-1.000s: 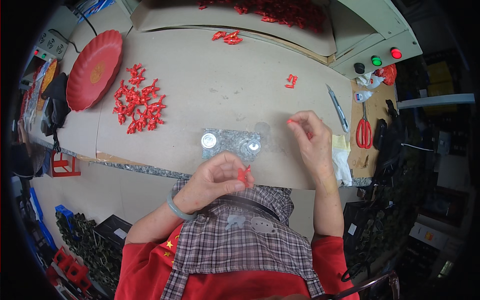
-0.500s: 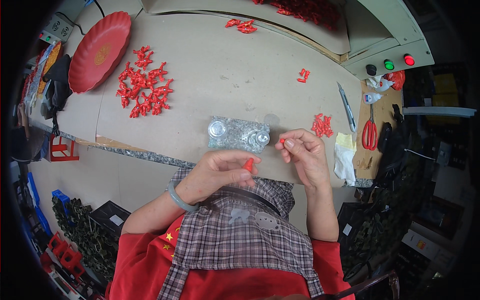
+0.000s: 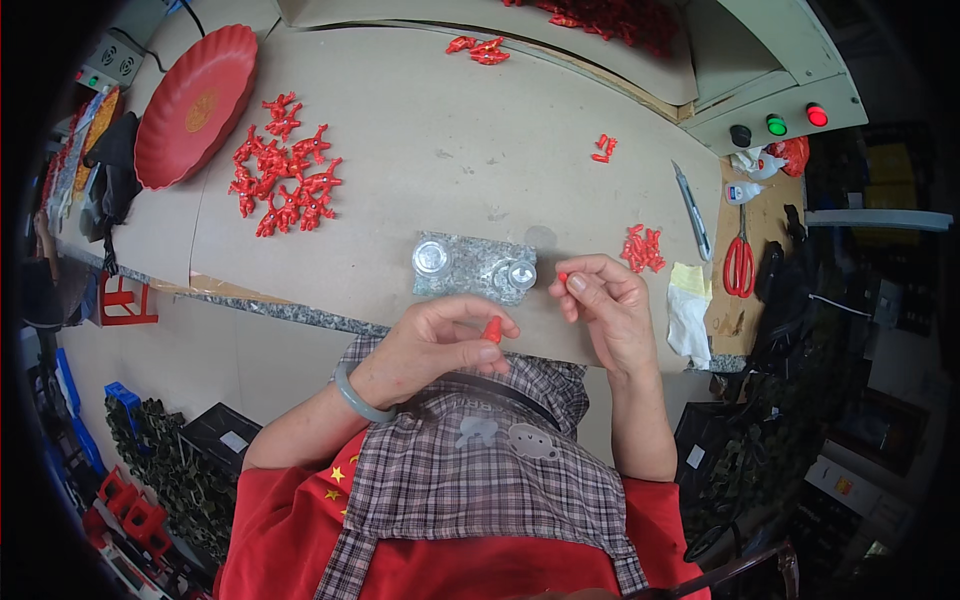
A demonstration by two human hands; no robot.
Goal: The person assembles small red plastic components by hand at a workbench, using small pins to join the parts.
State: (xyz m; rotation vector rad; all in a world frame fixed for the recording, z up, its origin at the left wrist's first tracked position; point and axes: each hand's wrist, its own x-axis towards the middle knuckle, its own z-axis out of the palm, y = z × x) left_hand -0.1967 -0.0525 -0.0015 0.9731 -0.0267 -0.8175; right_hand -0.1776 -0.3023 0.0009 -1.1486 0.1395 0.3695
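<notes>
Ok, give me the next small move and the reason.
Probably ease the small red piece in the right hand toward the larger red piece in the left hand: both are pinched, near each other but not touching.

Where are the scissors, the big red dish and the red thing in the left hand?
Red-handled scissors (image 3: 741,244): head view, where the handles meet.
Red fluted dish (image 3: 212,75): head view, bare inner surface.
Small red piece (image 3: 493,328) in the left hand (image 3: 438,335): head view, its visible side.
</notes>
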